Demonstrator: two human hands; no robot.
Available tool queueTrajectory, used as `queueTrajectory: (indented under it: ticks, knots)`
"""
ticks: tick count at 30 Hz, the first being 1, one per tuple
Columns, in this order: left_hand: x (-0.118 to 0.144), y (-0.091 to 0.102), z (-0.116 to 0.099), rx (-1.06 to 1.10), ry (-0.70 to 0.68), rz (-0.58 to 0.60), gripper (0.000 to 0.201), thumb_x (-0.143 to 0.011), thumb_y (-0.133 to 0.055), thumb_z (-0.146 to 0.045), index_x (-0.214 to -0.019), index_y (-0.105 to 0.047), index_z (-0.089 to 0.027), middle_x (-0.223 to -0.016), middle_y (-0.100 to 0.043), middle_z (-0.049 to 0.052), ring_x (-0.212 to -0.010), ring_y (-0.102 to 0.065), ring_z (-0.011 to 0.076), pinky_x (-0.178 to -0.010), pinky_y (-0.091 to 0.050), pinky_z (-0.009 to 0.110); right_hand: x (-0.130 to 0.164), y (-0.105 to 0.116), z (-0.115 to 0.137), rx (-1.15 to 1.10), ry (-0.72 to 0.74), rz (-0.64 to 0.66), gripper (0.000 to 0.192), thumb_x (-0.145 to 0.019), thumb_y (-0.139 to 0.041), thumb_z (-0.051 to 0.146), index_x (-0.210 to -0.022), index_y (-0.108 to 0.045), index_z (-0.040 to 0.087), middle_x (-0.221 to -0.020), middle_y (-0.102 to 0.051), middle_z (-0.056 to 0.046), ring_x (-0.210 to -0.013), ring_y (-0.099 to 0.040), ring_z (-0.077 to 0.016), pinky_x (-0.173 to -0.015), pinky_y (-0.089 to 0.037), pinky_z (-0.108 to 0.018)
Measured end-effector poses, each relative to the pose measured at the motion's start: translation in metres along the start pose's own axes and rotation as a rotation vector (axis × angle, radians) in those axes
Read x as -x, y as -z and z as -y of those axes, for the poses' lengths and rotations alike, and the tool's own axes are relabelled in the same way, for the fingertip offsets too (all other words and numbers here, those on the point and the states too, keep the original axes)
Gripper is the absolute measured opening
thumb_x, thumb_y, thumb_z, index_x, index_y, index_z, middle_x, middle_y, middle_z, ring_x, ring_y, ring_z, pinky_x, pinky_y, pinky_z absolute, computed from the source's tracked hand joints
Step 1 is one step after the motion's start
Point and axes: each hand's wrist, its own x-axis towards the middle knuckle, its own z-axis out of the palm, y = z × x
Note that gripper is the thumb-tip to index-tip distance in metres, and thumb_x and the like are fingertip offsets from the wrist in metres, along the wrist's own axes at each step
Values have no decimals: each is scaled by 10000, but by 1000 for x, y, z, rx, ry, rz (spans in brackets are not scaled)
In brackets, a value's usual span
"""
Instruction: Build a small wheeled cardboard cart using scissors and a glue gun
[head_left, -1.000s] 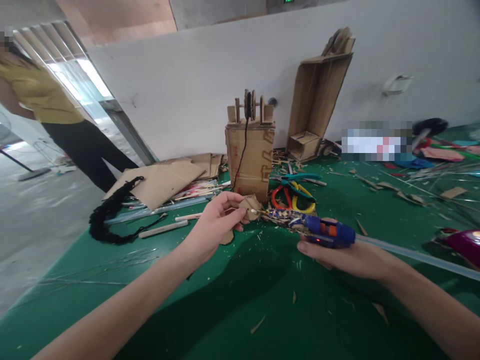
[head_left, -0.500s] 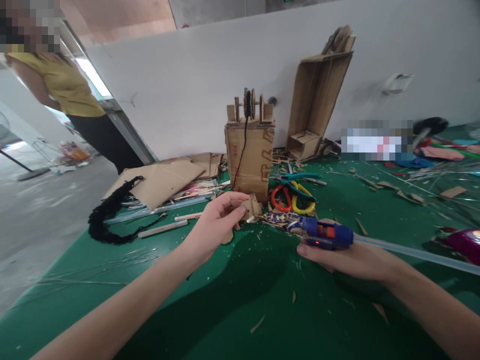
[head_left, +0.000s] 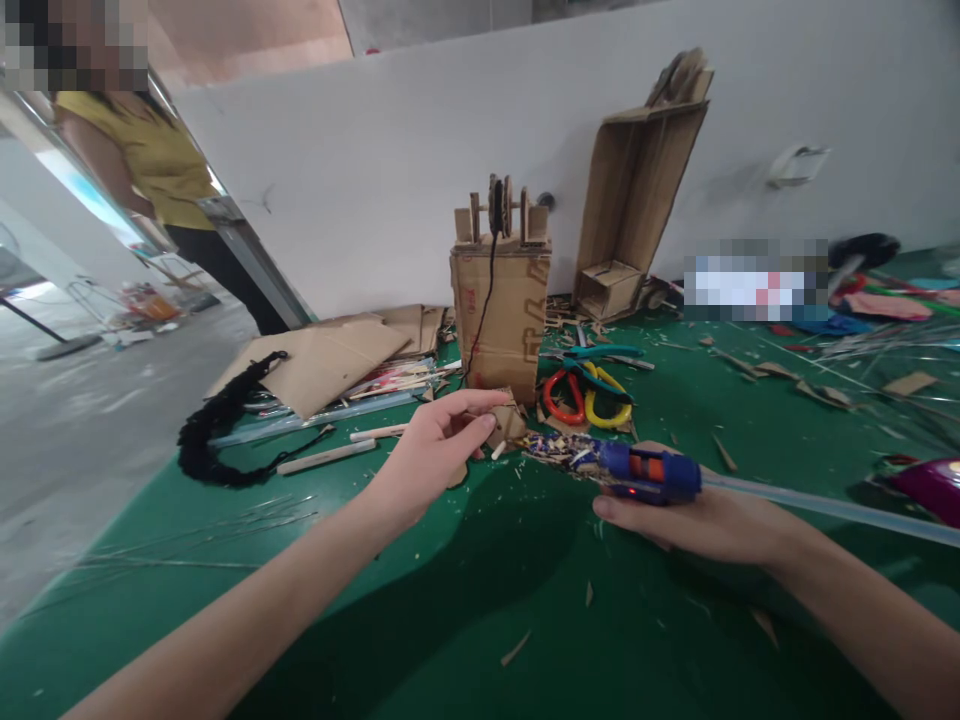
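Left hand [head_left: 435,450] up front, fingers [head_left: 480,403] pinching a small cardboard piece [head_left: 508,422] between thumb and forefinger, the rest loosely curled; the piece sits just off the green surface [head_left: 465,600], right in front of the cardboard tower [head_left: 501,300]; right hand [head_left: 697,515] wrapped closed around the blue glue gun [head_left: 652,475], its crusted nozzle [head_left: 536,443] aimed left and ending just beside the cardboard piece, though whether tip and card actually touch is hard to make out from here; a clear glue stick [head_left: 825,508] juts from the back of the gun toward the right edge; behind the nozzle lie red and yellow handled scissors [head_left: 589,400] with teal pliers [head_left: 600,355] across them; a tall open cardboard box [head_left: 637,200] leans on the white wall [head_left: 375,180]; to the left, flat cardboard sheets [head_left: 322,365], a black braided cord [head_left: 214,435] and a pale stick [head_left: 326,458]; far left, another person in a yellow top [head_left: 161,155] stands on the floor.
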Motion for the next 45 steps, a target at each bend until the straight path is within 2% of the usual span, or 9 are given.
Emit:
queueTrajectory:
  ticks: [6, 13, 20, 30, 37, 45]
  knots:
    - [0, 1, 0, -15, 14, 11, 281, -837, -548, -319, -1096, -634, -252, -820, -619, 20, -661, -505, 116, -576, -395, 241, -1, -1, -2, 5, 21, -21, 325, -782, -558, 555, -776, -553, 230, -633, -530, 20, -577, -536, -141, -496, -434, -250]
    - [0, 0, -3, 6, -18, 16, 230, -819, -570, -282, -1035, -605, -210, -932, -641, 38, -784, -566, 135, -637, -436, 248, 1, 2, 0, 51, -24, 13, 358, -770, -538, 595, -781, -600, 242, -607, -518, 9, -600, -546, -165, -488, -430, -262]
    - [1, 2, -7, 0, -29, -16, 216, -823, -566, -275, -1024, -590, -197, -938, -620, 33, -837, -561, 137, -732, -438, 267, 2, 2, 1, 32, -24, -37, 354, -775, -528, 594, -805, -608, 250, -595, -509, 18, -588, -542, -158, -476, -420, -257]
    - [-1, 2, -2, 58, -17, -38, 229, -812, -577, -280, -1029, -579, -205, -879, -584, 18, -750, -531, 120, -641, -423, 242, 1, 1, 3, -7, 16, -70, 329, -768, -574, 551, -729, -548, 226, -585, -506, 29, -534, -503, -127, -440, -389, -237]
    - [-1, 2, 0, 134, 15, 19, 252, -828, -561, -257, -1078, -582, -234, -872, -561, 6, -717, -519, 97, -625, -438, 223, 1, 2, 5, -46, 34, -74, 292, -762, -601, 505, -721, -536, 224, -581, -512, 16, -527, -497, -139, -450, -399, -259]
    - [-2, 1, 2, 161, 47, 34, 238, -832, -573, -285, -1056, -570, -207, -857, -548, 8, -722, -522, 95, -625, -449, 223, 2, 3, 11, -54, 58, -75, 273, -776, -596, 480, -728, -528, 220, -590, -514, 15, -523, -496, -133, -451, -412, -258]
